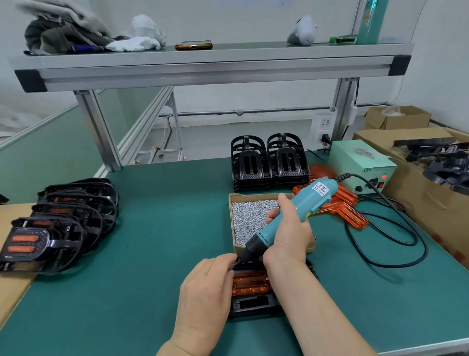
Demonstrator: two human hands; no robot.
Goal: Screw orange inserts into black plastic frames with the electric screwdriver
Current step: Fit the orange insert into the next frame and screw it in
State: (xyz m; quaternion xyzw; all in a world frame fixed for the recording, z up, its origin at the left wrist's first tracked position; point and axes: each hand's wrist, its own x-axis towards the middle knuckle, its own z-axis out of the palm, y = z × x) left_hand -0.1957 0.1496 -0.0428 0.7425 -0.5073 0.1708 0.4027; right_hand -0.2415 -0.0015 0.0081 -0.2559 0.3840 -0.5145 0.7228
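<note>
"LED" is showing clearly on the pale green metal power unit (362,166), with a red lamp glowing on its front. The white label on the screwdriver (295,209) is carrying print too small to read.

The right hand (286,230) is grasping the teal plastic screwdriver barrel, grip clenched round it. The tool is tilting with its black nose down and to the left. The bit tip is meeting the far edge of a black ribbed frame (250,304), which is lying flat on the matte green tabletop (149,256) at near centre. A translucent orange insert (249,283), two rounded bars, is sitting in that frame.

The left hand (206,291) is lying over the frame's left side, fingertips bunching at the bit tip. Its grip cannot be told, since the fingers are hiding whatever lies between them. The right forearm is covering the frame's right side.

A cardboard box (257,195) of small silvery screws (248,219) is standing just behind the hands. Loose inserts (346,207) are lying right of it, partly behind the screwdriver. Empty frames (268,160) are standing stacked at the back. Finished frames (58,224) are lying overlapped at far left. A black cable (389,238) is looping across the tabletop.
</note>
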